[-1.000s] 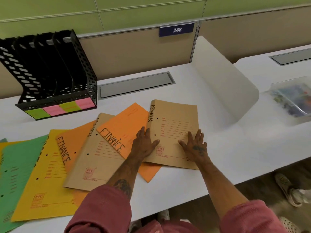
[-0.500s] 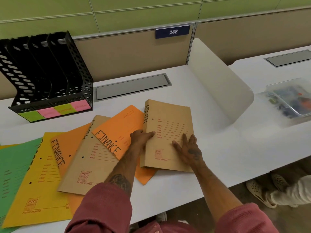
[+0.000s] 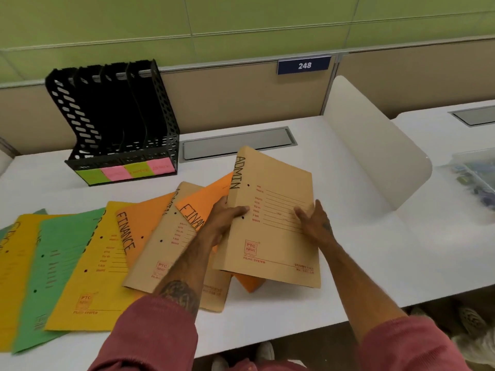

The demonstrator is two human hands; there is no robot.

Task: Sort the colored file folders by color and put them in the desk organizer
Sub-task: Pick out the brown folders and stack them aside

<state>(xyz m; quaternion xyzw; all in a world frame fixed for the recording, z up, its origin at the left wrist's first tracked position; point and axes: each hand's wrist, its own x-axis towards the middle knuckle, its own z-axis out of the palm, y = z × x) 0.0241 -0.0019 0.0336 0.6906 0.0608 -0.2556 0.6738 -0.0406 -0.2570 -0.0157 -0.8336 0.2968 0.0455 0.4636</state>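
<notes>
Holds the brown folder (image 3: 284,188) marked ADMIN between both hands, tilted up off the tabletop (image 3: 361,250), far edge raised, near edge low over the other folders. Grips the spine edge with the left hand (image 3: 223,219): thumb flat on the front cover, fingers tucked behind and out of sight. Takes the opposite edge with the right hand (image 3: 314,223), thumb on the cover, fingers curled past the edge; cannot tell how far round. Reaches with both forearms stretched forward, red sleeves low in view.

Notes, fanned and overlapping to the left: an orange folder (image 3: 198,207) partly covered by the left hand, lettering cut to FINA; a second brown folder (image 3: 171,253); another orange one reading FINANCE (image 3: 139,223); a yellow folder (image 3: 88,279); a green folder (image 3: 56,263), print smeared; more yellow cut off at the frame edge.

Notes the black organizer (image 3: 112,124) upright at back left, well apart from the hands, green and pink sticky notes (image 3: 126,171) on its front lip, writing too blurred to read.
</notes>
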